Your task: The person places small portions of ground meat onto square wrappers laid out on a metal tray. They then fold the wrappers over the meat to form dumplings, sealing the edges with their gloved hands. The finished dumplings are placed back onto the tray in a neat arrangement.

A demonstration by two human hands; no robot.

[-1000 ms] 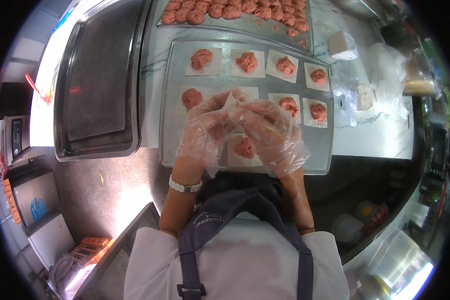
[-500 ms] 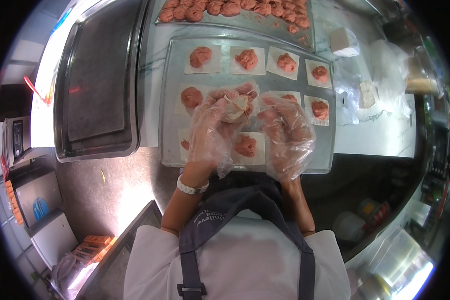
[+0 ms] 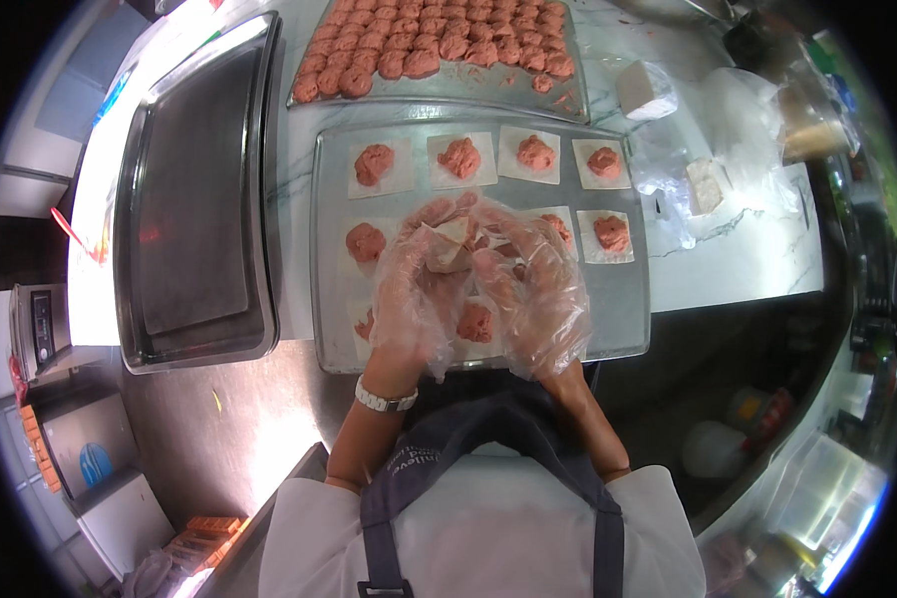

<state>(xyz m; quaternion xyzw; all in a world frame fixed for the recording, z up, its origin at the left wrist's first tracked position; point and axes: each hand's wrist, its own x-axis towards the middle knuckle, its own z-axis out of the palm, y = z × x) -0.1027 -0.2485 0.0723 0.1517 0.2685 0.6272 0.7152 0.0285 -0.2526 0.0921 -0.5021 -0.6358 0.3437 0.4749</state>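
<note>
In thin clear plastic gloves, both my hands meet over the metal tray (image 3: 616, 304). My left hand (image 3: 411, 289) cups a partly folded dumpling (image 3: 448, 251), a pale wrapper closing round pink filling. The fingers of my right hand (image 3: 543, 289) are bent in against the dumpling's right edge, though the gloves partly hide the contact. Around and beneath my hands lie several flat square wrappers, each with a lump of pink minced filling (image 3: 459, 157) on it. One wrapper with filling (image 3: 475, 323) shows between my wrists.
Beyond the tray, another tray (image 3: 448, 95) carries rows of pink filling balls. At the left stands an empty dark metal tray (image 3: 194, 209). On the right of the marble counter (image 3: 757, 264) are a white wrapper stack (image 3: 647, 90), a smaller block (image 3: 707, 187) and crumpled clear plastic (image 3: 743, 110).
My right hand has moved left to meet the dumpling in my left hand. The view has shifted, bringing more of the far tray into sight.
</note>
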